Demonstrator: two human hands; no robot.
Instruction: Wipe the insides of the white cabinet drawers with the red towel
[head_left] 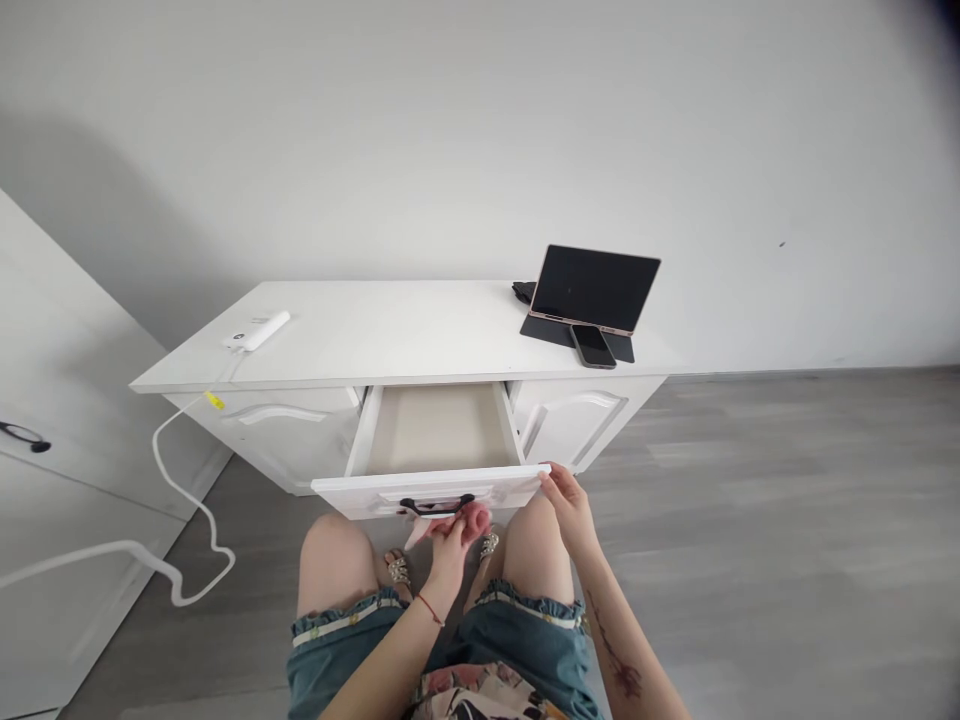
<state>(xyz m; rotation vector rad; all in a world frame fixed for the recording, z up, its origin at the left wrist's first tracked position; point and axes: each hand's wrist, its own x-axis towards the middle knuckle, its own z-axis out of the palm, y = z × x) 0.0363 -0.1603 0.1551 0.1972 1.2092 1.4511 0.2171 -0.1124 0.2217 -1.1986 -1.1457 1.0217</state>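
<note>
A white drawer [345,494] is pulled out from the middle of the white cabinet, its light inner bottom showing. On its front is a dark curved handle [435,508]. My left hand [448,548] is closed on a pink cloth [474,522] held against the drawer front, just at and below the handle. Part of the cloth shows behind the handle. My right hand [566,500] grips the right end of the drawer front, thumb on the near face and fingers around the edge.
A tablet [596,288] stands on the cabinet top [390,330] with a phone [592,346] before it. Left lies a white power strip [259,332], its white cable [161,470] hanging down past the edge. A white cupboard [67,500] with a dark handle stands at far left.
</note>
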